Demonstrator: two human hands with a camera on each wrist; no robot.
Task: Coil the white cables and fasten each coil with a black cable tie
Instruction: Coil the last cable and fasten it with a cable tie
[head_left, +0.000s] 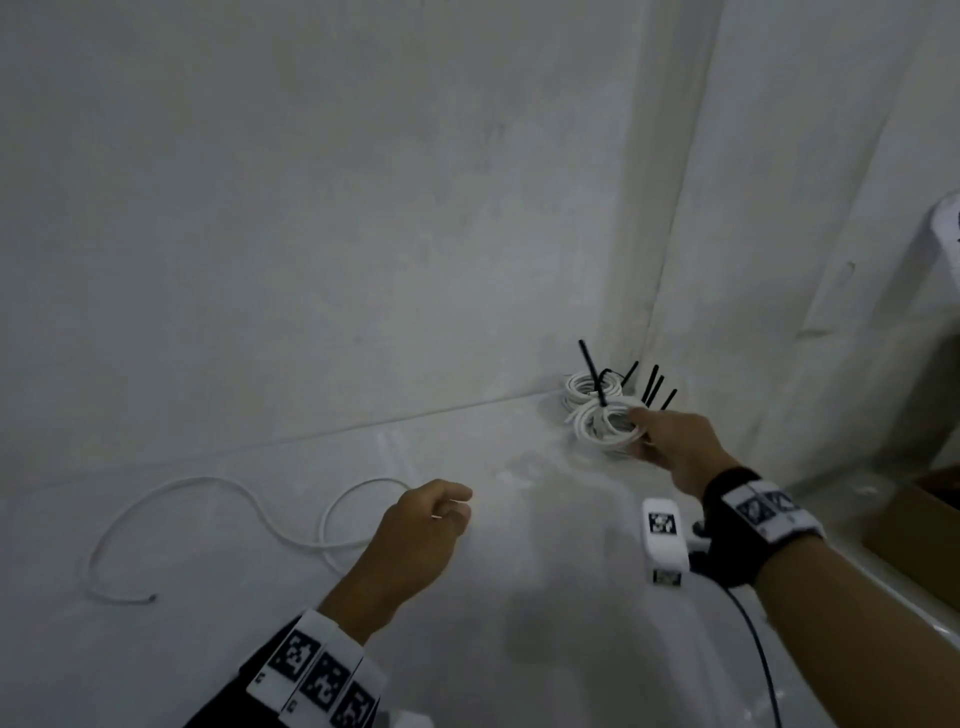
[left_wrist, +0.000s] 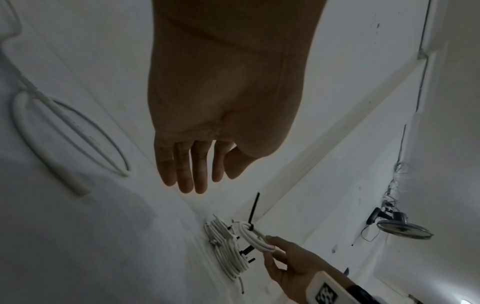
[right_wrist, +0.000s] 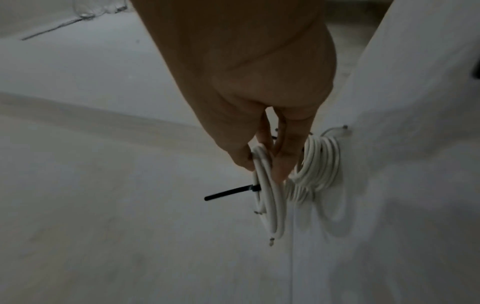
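Right hand (head_left: 675, 447) reaching to the far corner, fingers (right_wrist: 283, 164) pinching a tied coil (head_left: 605, 423) by its rim, black tie (right_wrist: 228, 192) sticking out, right beside the pile (left_wrist: 226, 251) of finished coils. Left hand (head_left: 426, 525) loosely curled, holding nothing, above the counter (head_left: 519, 649), near a loose cable (head_left: 208, 519).

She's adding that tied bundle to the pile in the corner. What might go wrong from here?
The right hand holds the tied coil only at its rim with fingertips, so it may slip. Long black tie tails stick up from the pile; the new coil could snag them or roll off. The loose cable beside the left hand might get dragged.
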